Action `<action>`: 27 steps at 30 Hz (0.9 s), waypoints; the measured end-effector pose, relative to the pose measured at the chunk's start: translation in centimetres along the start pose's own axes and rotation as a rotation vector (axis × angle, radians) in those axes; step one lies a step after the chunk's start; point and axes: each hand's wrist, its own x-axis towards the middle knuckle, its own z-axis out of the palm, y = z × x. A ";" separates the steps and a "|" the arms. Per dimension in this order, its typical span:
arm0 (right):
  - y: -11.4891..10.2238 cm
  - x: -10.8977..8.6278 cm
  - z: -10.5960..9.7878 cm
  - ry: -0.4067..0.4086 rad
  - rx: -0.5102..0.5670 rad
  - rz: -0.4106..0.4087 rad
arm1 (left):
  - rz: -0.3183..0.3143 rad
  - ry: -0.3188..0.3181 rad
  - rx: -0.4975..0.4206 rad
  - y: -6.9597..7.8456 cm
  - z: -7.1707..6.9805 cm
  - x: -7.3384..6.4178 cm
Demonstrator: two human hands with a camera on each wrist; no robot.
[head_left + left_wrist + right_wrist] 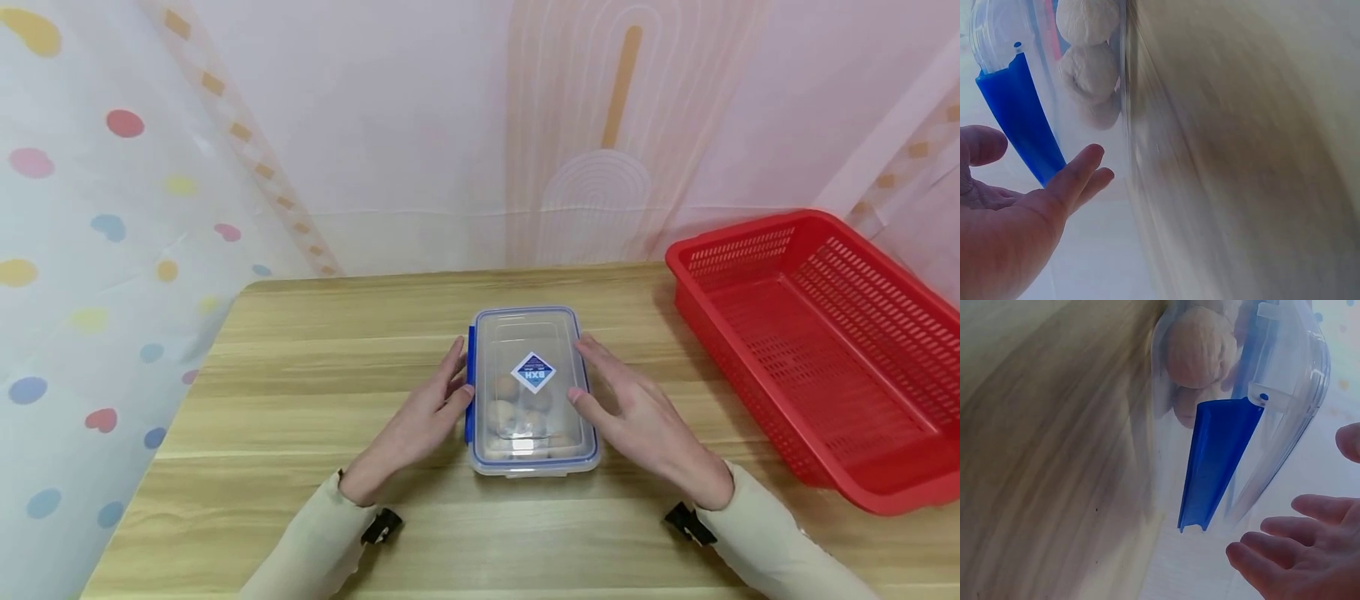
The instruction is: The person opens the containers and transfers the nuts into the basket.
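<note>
A clear plastic lidded box (498, 333) with a blue seal and a diamond-shaped label (533, 372) lies flat on the table. Through its walls show several round, wrinkled, pale-brown things resembling walnuts (1200, 350). Along the left side, the blue clip (1022, 119) stands out at a slant beside my left hand (420, 417). That hand's fingers are extended, with the thumb tip right at the box's edge. On the opposite side, my right hand (637, 412) has its fingers spread and relaxed, thumb overlapping the lid's edge. A second blue clip (1216, 462) hangs tilted downward there.
A red perforated plastic basket (750, 392) stands at the table's right side. The wood-grain table (315, 358) runs back to a patterned cloth backdrop (420, 150). More dotted cloth hangs beyond the table's left edge.
</note>
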 end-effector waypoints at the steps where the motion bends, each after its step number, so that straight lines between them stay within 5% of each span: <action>1: 0.0 0.0 0.0 0.000 -0.012 -0.005 | -0.003 0.006 0.004 0.0 -0.1 -0.1; 14: -0.1 0.5 0.8 -0.026 -0.230 -0.105 | -0.041 0.009 -0.021 -0.5 -0.7 -0.3; 27: 0.7 0.9 1.1 -0.078 -0.324 -0.183 | -0.018 0.001 -0.080 -0.7 -0.6 0.0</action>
